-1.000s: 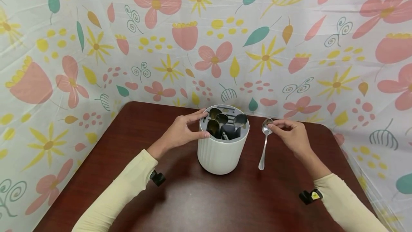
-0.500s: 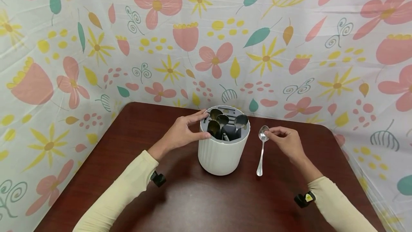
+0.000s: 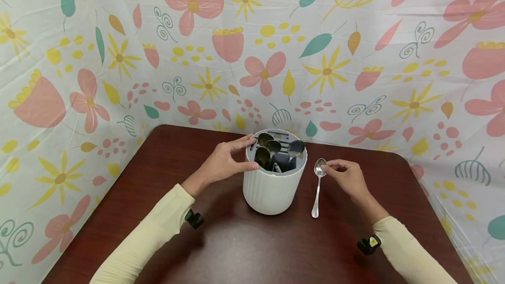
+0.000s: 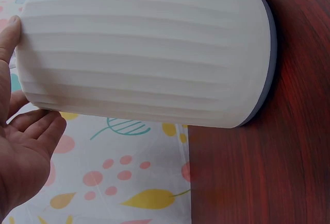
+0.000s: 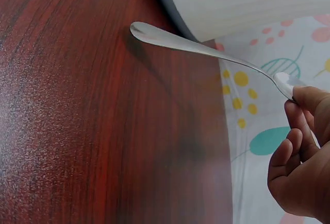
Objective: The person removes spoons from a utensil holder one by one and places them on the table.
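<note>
A white ribbed utensil holder (image 3: 272,192) with a grey slotted top stands upright on the table. Several dark spoons (image 3: 273,146) stick up from it, bowls uppermost. My left hand (image 3: 221,161) rests on the holder's left side near the rim, thumb in front and fingers behind, both fairly straight. To the right of the holder, my right hand (image 3: 349,178) pinches a metal spoon (image 3: 317,196) by its bowl between thumb and fingers. The spoon's handle hangs downward; in the right wrist view its tip lies over the tabletop, close to its own shadow.
The dark reddish wooden table (image 3: 252,249) ends at a floral-patterned curtain (image 3: 260,38) behind and at both sides. A small silver piece (image 3: 277,168) shows in the holder's front opening.
My right hand has come left and toward me with the spoon, so its handle is lower and nearer the front. The left hand and the holder stay in place.
</note>
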Motion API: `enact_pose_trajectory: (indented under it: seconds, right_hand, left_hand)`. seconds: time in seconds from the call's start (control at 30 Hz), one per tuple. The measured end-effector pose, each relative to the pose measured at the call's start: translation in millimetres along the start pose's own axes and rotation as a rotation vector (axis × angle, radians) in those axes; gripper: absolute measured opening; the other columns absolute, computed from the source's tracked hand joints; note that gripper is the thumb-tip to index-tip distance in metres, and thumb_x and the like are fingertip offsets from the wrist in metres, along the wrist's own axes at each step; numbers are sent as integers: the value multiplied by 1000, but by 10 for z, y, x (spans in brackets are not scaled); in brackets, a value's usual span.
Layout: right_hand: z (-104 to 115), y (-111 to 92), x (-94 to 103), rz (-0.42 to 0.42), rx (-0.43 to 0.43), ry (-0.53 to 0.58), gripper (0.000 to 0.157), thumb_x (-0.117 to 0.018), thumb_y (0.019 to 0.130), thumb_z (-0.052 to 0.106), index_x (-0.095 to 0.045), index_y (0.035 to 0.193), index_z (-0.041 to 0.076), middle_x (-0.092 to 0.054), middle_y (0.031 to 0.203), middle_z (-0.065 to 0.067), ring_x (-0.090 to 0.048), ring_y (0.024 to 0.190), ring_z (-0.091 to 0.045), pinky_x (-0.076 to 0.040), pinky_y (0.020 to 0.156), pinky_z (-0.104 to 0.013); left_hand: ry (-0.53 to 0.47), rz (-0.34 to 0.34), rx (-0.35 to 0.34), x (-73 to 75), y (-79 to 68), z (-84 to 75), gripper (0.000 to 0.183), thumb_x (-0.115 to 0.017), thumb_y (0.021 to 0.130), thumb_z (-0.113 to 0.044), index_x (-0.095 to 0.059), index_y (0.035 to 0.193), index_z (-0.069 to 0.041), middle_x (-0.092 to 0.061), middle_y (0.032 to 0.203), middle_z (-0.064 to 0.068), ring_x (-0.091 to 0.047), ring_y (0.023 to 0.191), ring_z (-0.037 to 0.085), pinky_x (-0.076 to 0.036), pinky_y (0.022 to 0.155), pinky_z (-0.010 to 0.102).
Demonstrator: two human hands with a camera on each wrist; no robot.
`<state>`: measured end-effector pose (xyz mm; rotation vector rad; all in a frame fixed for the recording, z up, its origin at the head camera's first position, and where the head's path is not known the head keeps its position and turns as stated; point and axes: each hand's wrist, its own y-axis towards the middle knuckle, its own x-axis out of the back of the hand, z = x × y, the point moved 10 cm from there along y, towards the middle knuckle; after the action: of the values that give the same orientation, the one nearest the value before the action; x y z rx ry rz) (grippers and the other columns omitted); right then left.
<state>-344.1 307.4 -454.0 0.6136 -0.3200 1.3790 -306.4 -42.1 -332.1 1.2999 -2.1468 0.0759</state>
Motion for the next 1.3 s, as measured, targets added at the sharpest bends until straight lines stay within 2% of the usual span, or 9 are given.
enact_pose_trajectory:
  seconds: [0.37, 0.57, 0.7, 0.97, 1.3]
  right_hand:
    - [-90, 23, -120, 33, 10, -7, 29, -75, 82, 40, -76, 96, 15, -70, 80, -5, -54, 72, -12, -41, 57, -25]
    - [-168, 37, -180, 49, -15, -5, 30, -76, 81, 39, -75, 97, 14, -71, 81, -5, -54, 69, -11, -41, 54, -26]
    - [-243, 46, -243, 79, -32, 3, 31, -76, 81, 39, -74, 99, 14, -72, 85, -5, -57, 71, -10, -44, 57, -24]
    - [-271, 52, -330, 119, 5, 15, 30, -75, 83, 30, -72, 104, 9, -73, 90, -9, -65, 77, -9, -50, 63, -21]
    - [-369, 66, -416, 137, -15, 11, 32, -75, 84, 24, -70, 112, 10, -73, 92, -11, -66, 76, -8, -50, 61, -20]
  left_hand:
    - [14, 1, 0, 1, -9, -23, 68, -77, 82, -31, -49, 141, -13, -41, 149, 0, -35, 137, 10, -34, 108, 43]
    - [10, -5, -4, 4, -6, -8, 69, -77, 81, -32, -49, 141, -14, -41, 149, -1, -35, 137, 11, -34, 108, 44]
    - [6, -7, -5, 8, -3, -8, 68, -77, 81, -31, -49, 141, -15, -41, 149, 0, -35, 137, 11, -34, 109, 43]
    - [-2, -4, 0, 3, 4, 6, 68, -77, 81, -32, -49, 141, -17, -41, 149, -1, -35, 137, 9, -34, 109, 42]
    - [-3, -5, -15, 5, -1, -19, 67, -77, 81, -30, -49, 141, -15, -41, 149, 2, -36, 137, 12, -34, 108, 44]
